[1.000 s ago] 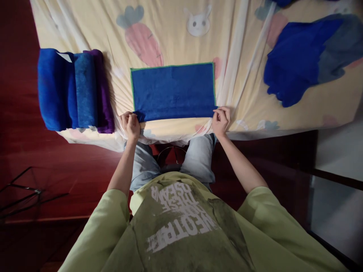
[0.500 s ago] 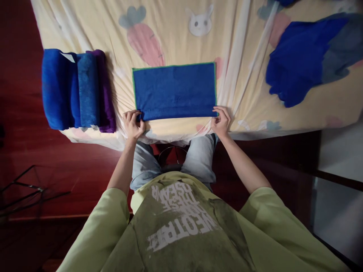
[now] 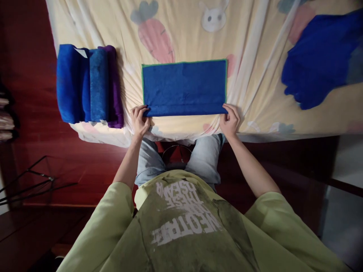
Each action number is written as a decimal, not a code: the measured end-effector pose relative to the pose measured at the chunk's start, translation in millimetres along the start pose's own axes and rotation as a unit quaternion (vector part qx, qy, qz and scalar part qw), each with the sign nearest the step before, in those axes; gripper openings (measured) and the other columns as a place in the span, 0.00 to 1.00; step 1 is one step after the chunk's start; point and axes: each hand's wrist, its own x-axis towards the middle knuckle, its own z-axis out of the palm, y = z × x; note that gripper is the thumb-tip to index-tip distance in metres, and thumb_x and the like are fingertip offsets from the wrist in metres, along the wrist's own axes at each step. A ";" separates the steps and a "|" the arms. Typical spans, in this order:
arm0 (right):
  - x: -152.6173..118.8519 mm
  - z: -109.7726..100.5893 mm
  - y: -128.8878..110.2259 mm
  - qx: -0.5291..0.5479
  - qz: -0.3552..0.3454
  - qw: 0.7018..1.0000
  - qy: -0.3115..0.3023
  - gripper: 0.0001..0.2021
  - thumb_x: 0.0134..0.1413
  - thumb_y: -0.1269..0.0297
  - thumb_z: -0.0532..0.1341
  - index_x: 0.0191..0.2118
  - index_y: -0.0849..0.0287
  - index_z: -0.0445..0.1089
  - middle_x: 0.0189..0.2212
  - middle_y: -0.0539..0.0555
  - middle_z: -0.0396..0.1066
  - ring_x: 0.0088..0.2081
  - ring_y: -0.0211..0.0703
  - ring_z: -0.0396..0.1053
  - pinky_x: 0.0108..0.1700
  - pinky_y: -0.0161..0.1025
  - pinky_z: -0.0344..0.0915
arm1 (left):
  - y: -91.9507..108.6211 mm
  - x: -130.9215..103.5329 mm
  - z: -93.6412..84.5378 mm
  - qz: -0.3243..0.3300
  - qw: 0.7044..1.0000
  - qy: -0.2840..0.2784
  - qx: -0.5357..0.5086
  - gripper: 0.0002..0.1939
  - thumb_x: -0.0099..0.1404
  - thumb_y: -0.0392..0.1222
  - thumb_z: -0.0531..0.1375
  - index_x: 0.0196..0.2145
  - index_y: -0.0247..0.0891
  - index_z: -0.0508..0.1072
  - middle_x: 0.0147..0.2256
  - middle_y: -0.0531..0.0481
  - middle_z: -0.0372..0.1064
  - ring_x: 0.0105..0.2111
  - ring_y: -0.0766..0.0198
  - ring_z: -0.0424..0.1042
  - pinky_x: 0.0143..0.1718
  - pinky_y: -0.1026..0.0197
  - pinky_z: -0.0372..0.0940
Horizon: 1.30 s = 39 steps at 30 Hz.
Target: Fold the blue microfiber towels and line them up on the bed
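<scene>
A blue towel point(image 3: 184, 87) with green edging lies flat as a wide rectangle near the front edge of the bed-like surface. At its near left corner my left hand point(image 3: 140, 119) pinches the cloth between thumb and fingers. My right hand point(image 3: 230, 120) grips the near right corner in the same way. Along the near side, a narrow strip of the towel appears folded over, running between both hands. The fingertips partly cover the two corners.
Rolled towels, blue point(image 3: 69, 83), teal-blue point(image 3: 98, 85) and purple point(image 3: 114, 87), lie side by side at the left. A crumpled blue cloth point(image 3: 317, 60) rests at the right. The patterned sheet point(image 3: 187, 41) is wrinkled. A thin black stand point(image 3: 42, 175) is on the floor at left.
The near edge strip of the towel now looks turned over slightly further away from me, both hands still at its corners. The whole view has shifted, with everything appearing further right.
</scene>
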 end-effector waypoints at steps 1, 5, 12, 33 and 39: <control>-0.4 0.4 0.7 0.003 0.003 1.000 0.004 0.18 0.64 0.66 0.54 0.54 0.59 0.74 0.53 0.62 0.75 0.55 0.53 0.74 0.59 0.53 0.73 | -0.1 0.0 -0.3 -0.003 1.000 0.002 -0.005 0.16 0.66 0.40 0.57 0.50 0.43 0.74 0.55 0.43 0.72 0.58 0.47 0.63 0.63 0.41 0.57; -1.2 -0.5 0.1 0.018 0.006 1.000 0.017 0.16 0.68 0.62 0.53 0.54 0.58 0.74 0.52 0.61 0.75 0.57 0.53 0.74 0.61 0.53 0.71 | -0.7 0.0 -0.3 -0.015 0.999 0.016 -0.030 0.16 0.66 0.38 0.56 0.51 0.43 0.74 0.52 0.44 0.73 0.58 0.48 0.64 0.63 0.42 0.58; -7.1 0.2 4.7 0.004 0.038 0.997 0.061 0.19 0.70 0.52 0.52 0.48 0.59 0.74 0.45 0.61 0.76 0.51 0.52 0.76 0.57 0.53 0.72 | -7.2 -4.4 6.7 -0.089 0.991 0.080 -0.057 0.11 0.71 0.43 0.56 0.47 0.41 0.74 0.41 0.42 0.67 0.50 0.50 0.68 0.54 0.47 0.65; -1.7 4.9 1.4 0.033 0.088 0.993 0.072 0.29 0.69 0.38 0.52 0.45 0.62 0.73 0.28 0.54 0.72 0.32 0.43 0.76 0.39 0.42 0.77 | -2.2 -9.6 17.2 -0.162 0.974 0.157 0.005 0.19 0.77 0.57 0.51 0.45 0.40 0.72 0.35 0.48 0.72 0.35 0.61 0.74 0.39 0.59 0.68; -1.7 7.7 3.3 0.033 0.099 0.991 0.078 0.29 0.68 0.37 0.52 0.44 0.62 0.74 0.25 0.51 0.69 0.29 0.42 0.73 0.38 0.42 0.75 | -0.5 -11.3 16.9 -0.176 0.970 0.165 -0.004 0.15 0.74 0.53 0.54 0.44 0.38 0.71 0.33 0.49 0.68 0.35 0.61 0.72 0.41 0.58 0.66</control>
